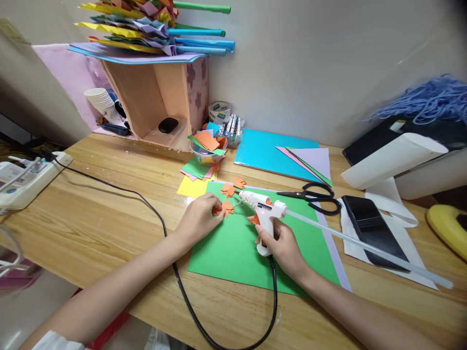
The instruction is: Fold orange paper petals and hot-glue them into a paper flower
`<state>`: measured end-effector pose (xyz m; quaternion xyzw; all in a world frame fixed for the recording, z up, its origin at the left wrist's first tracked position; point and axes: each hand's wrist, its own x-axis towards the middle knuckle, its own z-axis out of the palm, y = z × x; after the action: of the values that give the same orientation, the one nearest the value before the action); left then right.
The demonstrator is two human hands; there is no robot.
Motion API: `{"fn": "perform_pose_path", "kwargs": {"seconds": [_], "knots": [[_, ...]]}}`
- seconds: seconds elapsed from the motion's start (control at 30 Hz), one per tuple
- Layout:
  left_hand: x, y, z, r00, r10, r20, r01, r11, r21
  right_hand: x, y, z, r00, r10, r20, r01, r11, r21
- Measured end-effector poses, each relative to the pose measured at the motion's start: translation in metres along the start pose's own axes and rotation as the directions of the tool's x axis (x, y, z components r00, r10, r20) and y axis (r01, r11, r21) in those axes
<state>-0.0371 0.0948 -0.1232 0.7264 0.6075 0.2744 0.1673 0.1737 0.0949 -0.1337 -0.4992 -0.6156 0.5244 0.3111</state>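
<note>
My right hand (286, 245) is wrapped round the handle of a white hot glue gun (265, 211), with a long clear glue stick (350, 238) sticking out of its back. The gun's nozzle points left, close to small orange paper cutouts (228, 190) on the green paper sheet (237, 257). At the sheet's left part, my left hand (202, 218) has its fingers closed on an orange paper cutout (227, 209). Part of that piece is hidden behind the fingers. From the gun's handle a black cord (275, 287) loops down and left.
Black scissors (310, 195) lie right of the gun, near a black phone (372, 231). Behind are a cup of paper scraps (206, 154), blue paper (270, 150) and an open box (146, 97). A power strip (32, 187) sits left; white paper rolls (394, 160) stand right.
</note>
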Motion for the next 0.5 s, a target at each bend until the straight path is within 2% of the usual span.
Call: {"fn": "perform_pose_path", "kwargs": {"seconds": [0.17,0.3,0.4,0.5], "knots": [[0.007,0.014,-0.004,0.989,-0.082,0.12,0.055,0.975,0.214,-0.001,-0.002,-0.001,1.0,-0.005,-0.003,0.005,1.0,-0.006],[0.007,0.023,-0.005,0.976,-0.122,0.179,0.041,0.916,0.4,-0.002,-0.004,-0.002,1.0,-0.004,-0.006,0.004,1.0,0.002],[0.005,0.025,-0.002,0.977,-0.1,0.188,0.002,0.888,0.459,-0.002,-0.004,-0.002,1.0,-0.008,-0.002,0.008,1.0,0.009],[0.003,0.023,0.001,0.979,-0.083,0.186,-0.01,0.893,0.45,-0.002,-0.003,-0.002,1.0,-0.019,-0.004,0.019,1.0,0.011]]}}
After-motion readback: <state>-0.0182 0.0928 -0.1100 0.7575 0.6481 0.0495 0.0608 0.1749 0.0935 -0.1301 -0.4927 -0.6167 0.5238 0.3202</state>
